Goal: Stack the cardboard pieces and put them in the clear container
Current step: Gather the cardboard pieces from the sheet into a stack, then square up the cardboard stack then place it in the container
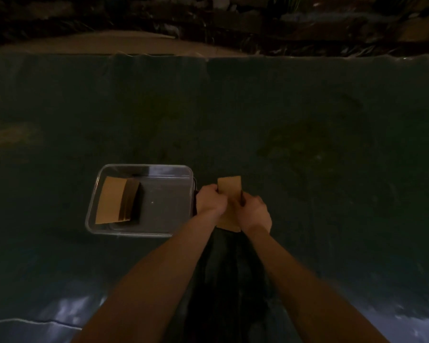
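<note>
Squaring up a small stack of tan cardboard rectangles (229,188), pinched between left hand (210,199) and right hand (254,213), just right of the clear rectangular plastic container (144,167) on the dark tabletop (307,120). Probably next: carry left over the rim and lower flat. Already inside, along the left wall: another brown cardboard stack (114,200), slightly fanned, with room free to its right.
</note>
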